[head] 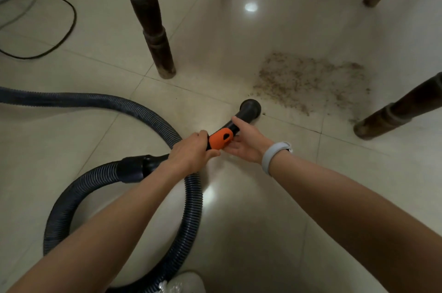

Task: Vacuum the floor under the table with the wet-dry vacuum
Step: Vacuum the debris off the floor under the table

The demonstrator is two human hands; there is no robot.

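Cable: a dark cord loops across the pale tiles at far left; a white object sits at its upper end, too cropped to identify
Hose: ribbed black tube enters from the left edge, curls round in a loop near the person and joins a black cuff
Left hand: fingers wrapped round the wand just behind the orange collar
Table leg: turned dark wood, standing on the floor above the hands; three more legs show farther right
Right hand: palm up, cupping the black tube just ahead of the collar; a grey band on the wrist
Nozzle: round black mouth on or just above the tile, at the near edge of the dirt
Dirt: brown crumbs scattered between the legs, right of the nozzle
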